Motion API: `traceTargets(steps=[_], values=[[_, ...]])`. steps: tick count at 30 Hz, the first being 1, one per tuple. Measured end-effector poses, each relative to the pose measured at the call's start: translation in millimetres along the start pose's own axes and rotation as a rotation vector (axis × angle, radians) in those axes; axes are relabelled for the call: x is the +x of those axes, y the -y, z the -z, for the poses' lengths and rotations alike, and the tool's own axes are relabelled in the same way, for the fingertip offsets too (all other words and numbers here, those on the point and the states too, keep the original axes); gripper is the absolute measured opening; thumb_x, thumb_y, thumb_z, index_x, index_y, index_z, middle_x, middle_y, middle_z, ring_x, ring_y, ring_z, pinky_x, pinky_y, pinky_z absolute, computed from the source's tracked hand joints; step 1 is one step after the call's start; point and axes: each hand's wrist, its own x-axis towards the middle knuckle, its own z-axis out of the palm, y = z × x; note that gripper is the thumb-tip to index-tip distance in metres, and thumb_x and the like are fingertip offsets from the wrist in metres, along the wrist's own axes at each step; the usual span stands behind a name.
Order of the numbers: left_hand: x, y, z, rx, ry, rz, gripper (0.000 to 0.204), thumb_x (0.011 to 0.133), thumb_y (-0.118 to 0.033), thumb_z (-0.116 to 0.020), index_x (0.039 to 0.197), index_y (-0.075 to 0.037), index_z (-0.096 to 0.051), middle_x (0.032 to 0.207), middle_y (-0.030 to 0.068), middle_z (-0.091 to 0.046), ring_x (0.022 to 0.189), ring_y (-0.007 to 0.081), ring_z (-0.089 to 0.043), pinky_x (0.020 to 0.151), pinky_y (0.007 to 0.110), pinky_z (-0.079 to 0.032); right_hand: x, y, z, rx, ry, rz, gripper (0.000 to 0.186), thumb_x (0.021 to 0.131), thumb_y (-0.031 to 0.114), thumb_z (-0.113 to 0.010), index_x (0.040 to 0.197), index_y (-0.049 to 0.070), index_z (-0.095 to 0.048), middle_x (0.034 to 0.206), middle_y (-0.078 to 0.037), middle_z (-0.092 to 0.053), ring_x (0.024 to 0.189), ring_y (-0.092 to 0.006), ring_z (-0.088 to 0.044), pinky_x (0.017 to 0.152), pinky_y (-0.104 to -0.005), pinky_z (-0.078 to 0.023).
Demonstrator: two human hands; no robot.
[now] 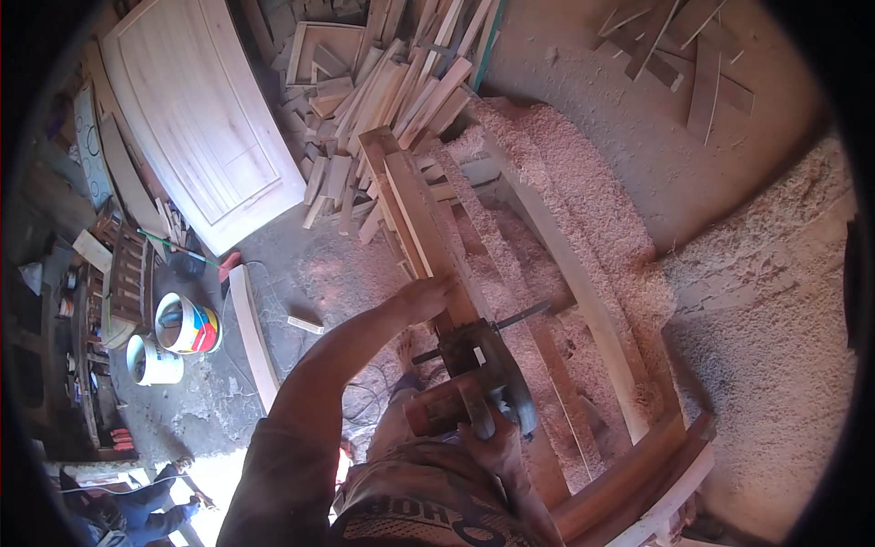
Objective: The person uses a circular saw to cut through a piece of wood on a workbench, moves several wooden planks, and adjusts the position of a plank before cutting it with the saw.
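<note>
- Showing a handheld power planer point(474, 378), dark-bodied with an orange-brown motor housing, set on a long wooden plank point(428, 237) near the middle of the view, just ahead of the person's torso.
- Judged heavy and rigid, the planer is best taken by its rear handle, with the sole kept flat on the wood; the side rod projecting to the right offers no safe grip.
- Right hand point(492, 438): fingers closed around the near end of the planer, gripping its housing.
- Left hand point(424, 296): laid on the plank just beyond the tool, fingers curled over the edge; how firmly it presses cannot be told.
- Plank: stiff, pale, narrow, lying along a rough wooden frame point(583, 301); likely light enough to shift, hence steadied by hand; edges may splinter.
- Wood shavings point(565, 173): thick drifts over the frame and the ground to the right, loose and slippery underfoot.
- Offcut pile point(392, 100): short boards heaped at the far end of the plank.
- Panelled door point(196, 118): lying flat, far left.
- Two buckets point(173, 337): on the floor, left, well apart from the work.
</note>
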Motion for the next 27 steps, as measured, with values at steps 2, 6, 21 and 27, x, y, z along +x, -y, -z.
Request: traceTargets(steps=[2, 6, 21, 27], values=[[2, 0, 7, 0.106, 0.014, -0.051, 0.051, 0.098, -0.016, -0.047, 0.146, 0.002, -0.046, 0.157, 0.0178, -0.043, 0.147, 0.0320, -0.040, 0.116, 0.036, -0.046, -1, 7, 4, 0.023, 0.011, -0.115, 0.039, 0.081, 0.018, -0.079, 0.114, 0.000, -0.069, 0.093, -0.019, -0.073, 0.089, -0.0306, -0.073, 0.076, -0.0423, -0.056], [3, 2, 10, 0.111, 0.021, -0.058, 0.051, 0.096, -0.015, -0.048, 0.143, 0.005, -0.049, 0.156, 0.0195, -0.044, 0.145, 0.0329, -0.042, 0.117, 0.037, -0.044, 1, 6, 4, 0.011, 0.014, -0.095, 0.047, 0.080, 0.020, -0.081, 0.122, 0.004, -0.067, 0.094, -0.020, -0.072, 0.087, -0.0398, -0.071, 0.076, -0.0459, -0.057], [6, 1, 11, 0.084, 0.035, -0.043, 0.054, 0.094, -0.018, -0.052, 0.143, 0.004, -0.049, 0.154, 0.0203, -0.046, 0.145, 0.0324, -0.044, 0.117, 0.037, -0.044, 4, 8, 12, 0.054, 0.093, -0.194, 0.044, 0.081, 0.021, -0.081, 0.118, 0.000, -0.067, 0.098, -0.019, -0.073, 0.091, -0.0271, -0.072, 0.078, -0.0397, -0.055], [2, -3, 0, 0.214, 0.014, -0.073, 0.054, 0.095, -0.016, -0.051, 0.143, 0.008, -0.048, 0.156, 0.0225, -0.043, 0.145, 0.0353, -0.042, 0.116, 0.038, -0.044, -3, 14, 18, 0.088, 0.065, -0.115, 0.041, 0.082, 0.021, -0.081, 0.115, 0.000, -0.067, 0.094, -0.018, -0.073, 0.088, -0.0269, -0.072, 0.076, -0.0406, -0.055]])
